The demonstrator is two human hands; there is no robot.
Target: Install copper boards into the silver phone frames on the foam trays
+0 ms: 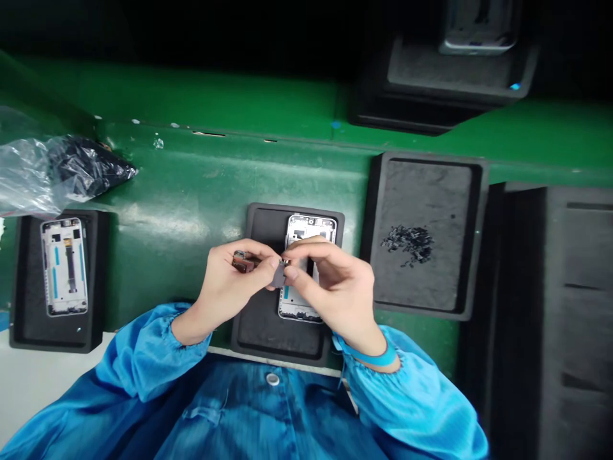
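Note:
My left hand (239, 275) is closed on a small phone circuit board (243, 262), whose dark reddish-brown end shows between the fingers. A flat grey piece (278, 276) sticks out at the fingertips. My right hand (335, 281) pinches at the board's right end, fingertips close to the left ones; whatever tiny part is in that pinch is mostly hidden. Under both hands lies an opened silver phone frame (299, 310), partly covered by the right hand. It rests in a black foam tray (268, 342).
Another phone frame (64, 268) lies in a black tray (29, 319) at left, below a plastic bag (81, 169) of dark contents. At right, a tray (426, 306) holds a heap of small black pieces (409, 244). Stacked trays (575, 255) stand far right.

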